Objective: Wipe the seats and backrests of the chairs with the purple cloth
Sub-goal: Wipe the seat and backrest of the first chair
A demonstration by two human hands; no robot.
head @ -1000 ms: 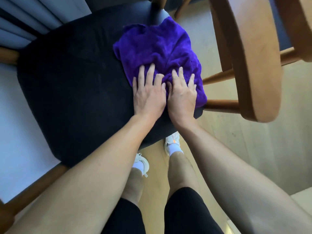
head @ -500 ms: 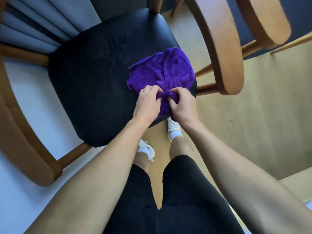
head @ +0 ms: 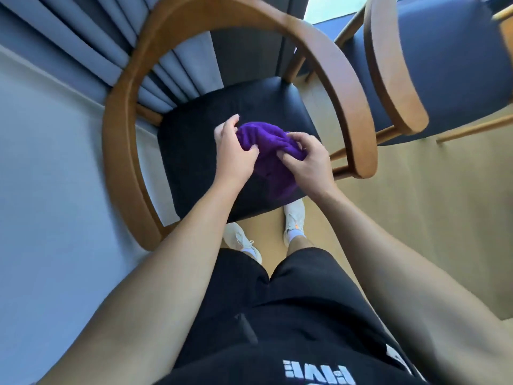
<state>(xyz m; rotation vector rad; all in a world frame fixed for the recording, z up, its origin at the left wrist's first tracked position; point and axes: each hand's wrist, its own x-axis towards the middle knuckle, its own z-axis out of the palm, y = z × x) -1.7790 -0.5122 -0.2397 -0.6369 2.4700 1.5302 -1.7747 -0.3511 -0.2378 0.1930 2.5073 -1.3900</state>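
Over the black seat (head: 194, 151), purple cloth (head: 266, 151) is being bunched by L hand (head: 236, 154) & R hand (head: 308, 165), both gripping it (prob. regathering for the backrest (head: 249, 15)).

Cloth (head: 266, 140) deep purple; seat (head: 194, 151) black; chair frame (head: 119, 140) honey-brown; neighbouring chair (head: 449, 65) dark blue; curtain (head: 83, 43) grey-blue; floor (head: 416, 218) tan; 2 shoes (head: 294, 215) white; shorts (head: 291, 301) black.
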